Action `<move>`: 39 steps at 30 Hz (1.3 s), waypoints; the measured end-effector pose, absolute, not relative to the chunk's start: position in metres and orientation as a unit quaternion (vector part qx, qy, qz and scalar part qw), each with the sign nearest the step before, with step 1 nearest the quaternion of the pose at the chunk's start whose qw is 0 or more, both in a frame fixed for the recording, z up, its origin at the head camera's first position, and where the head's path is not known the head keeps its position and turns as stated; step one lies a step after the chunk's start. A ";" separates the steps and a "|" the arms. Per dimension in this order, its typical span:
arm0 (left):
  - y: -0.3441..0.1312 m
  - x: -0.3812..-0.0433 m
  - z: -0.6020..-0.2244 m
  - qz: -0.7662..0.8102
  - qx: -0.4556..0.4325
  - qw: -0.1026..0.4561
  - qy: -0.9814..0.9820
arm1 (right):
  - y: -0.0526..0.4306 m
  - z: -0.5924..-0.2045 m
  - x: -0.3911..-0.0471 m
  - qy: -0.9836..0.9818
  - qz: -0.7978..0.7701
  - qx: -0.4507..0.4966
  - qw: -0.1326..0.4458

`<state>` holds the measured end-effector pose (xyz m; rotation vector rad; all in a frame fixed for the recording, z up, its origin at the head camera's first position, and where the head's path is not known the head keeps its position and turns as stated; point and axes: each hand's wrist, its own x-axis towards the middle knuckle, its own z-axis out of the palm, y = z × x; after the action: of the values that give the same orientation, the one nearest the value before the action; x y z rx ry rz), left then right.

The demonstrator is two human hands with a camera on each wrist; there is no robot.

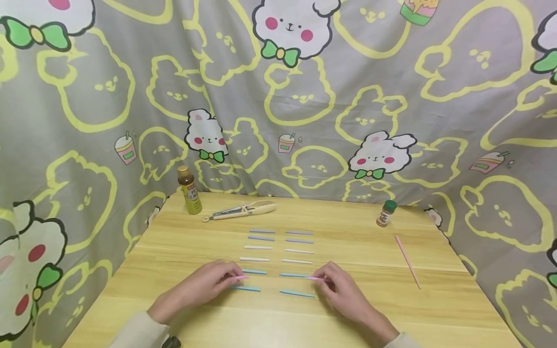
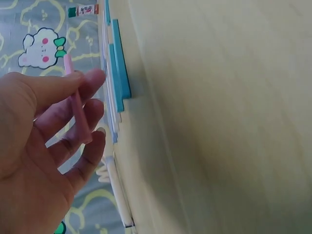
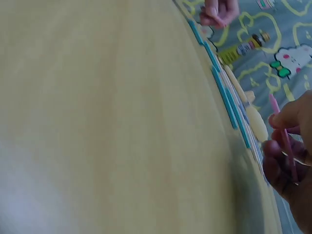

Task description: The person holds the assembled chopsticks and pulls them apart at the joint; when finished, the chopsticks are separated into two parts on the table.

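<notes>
My left hand (image 1: 217, 280) pinches a short pink stick (image 2: 78, 105) between thumb and fingers, held above the table at the near end of the left column. At the right column, my right hand (image 1: 341, 290) grips another short pink stick (image 3: 282, 129). Two columns of short sticks lie crosswise on the table, paired by colour. Purple sticks (image 1: 261, 238) are farthest, white sticks (image 1: 258, 247) come in the middle, and blue sticks (image 1: 298, 293) lie nearest my hands. Whether the sticks are hollow, I cannot tell.
A longer pink stick (image 1: 408, 262) lies slanted on the wooden table (image 1: 365, 261) at the right. Tongs (image 1: 241, 211) lie at the back, beside a yellow-labelled bottle (image 1: 191, 195). A green-capped jar (image 1: 385, 215) stands back right. Patterned cloth (image 1: 322, 125) hangs behind and around.
</notes>
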<state>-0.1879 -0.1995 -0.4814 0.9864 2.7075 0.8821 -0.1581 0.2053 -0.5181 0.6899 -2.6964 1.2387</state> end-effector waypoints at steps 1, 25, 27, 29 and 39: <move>-0.198 -0.187 -0.482 0.291 0.327 0.069 0.896 | 0.202 -0.519 -0.156 -0.883 0.407 0.231 0.046; -0.174 -0.174 -0.488 0.236 0.389 0.102 0.885 | 0.157 -0.519 -0.132 -0.906 0.274 0.321 0.035; -0.174 -0.174 -0.488 0.236 0.389 0.100 0.885 | 0.157 -0.518 -0.132 -0.906 0.273 0.320 0.032; -0.174 -0.174 -0.488 0.236 0.388 0.100 0.885 | 0.157 -0.518 -0.132 -0.907 0.273 0.320 0.031; -0.173 -0.172 -0.487 0.245 0.387 0.103 0.883 | 0.169 -0.512 -0.136 -0.903 0.312 0.291 0.048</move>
<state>-0.1718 -0.1735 -0.4869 1.1437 2.6056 0.7230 -0.1359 0.1688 -0.5125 0.8875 -2.7530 0.9503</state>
